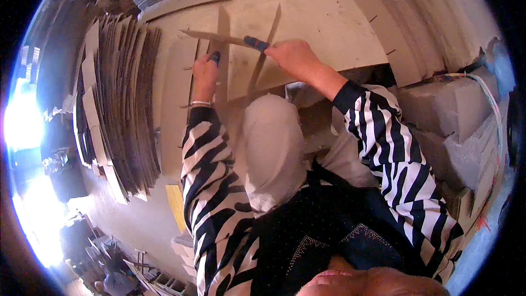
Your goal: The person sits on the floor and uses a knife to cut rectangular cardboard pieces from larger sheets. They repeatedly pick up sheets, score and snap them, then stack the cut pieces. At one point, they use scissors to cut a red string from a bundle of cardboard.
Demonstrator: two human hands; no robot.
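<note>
While the right hand point(296, 57) reaches across from the person's right with its fingers drawn together, apparently clamped on the end of a thin cardboard strip point(234, 40), the left hand point(205, 78) sits lower and further left, its fingers bent close to an upright strip point(222, 71); whether they pinch anything I cannot tell. The strip at the right hand lies over the bench point(312, 16), pointing leftward across the upright one, and a slanted strip point(274, 24) passes just by the right fingertips. Holding it near one end probably leaves most of its length clear of the hand, and having the hands on opposite sides likely keeps the crossing between them in sight. Dark covers wrap a finger on each hand, perhaps against the rough edges of the card. Under the left forearm's side lies a flat slotted board point(170, 104), and the person's pale-clad knee point(274, 148) comes right up to the near edge, which puts the work within easy reach. To the left, a row of cardboard sheets point(129, 104) stands on edge, and on the right slotted panels point(405, 33) are stacked, presumably set aside to leave the middle for working.
</note>
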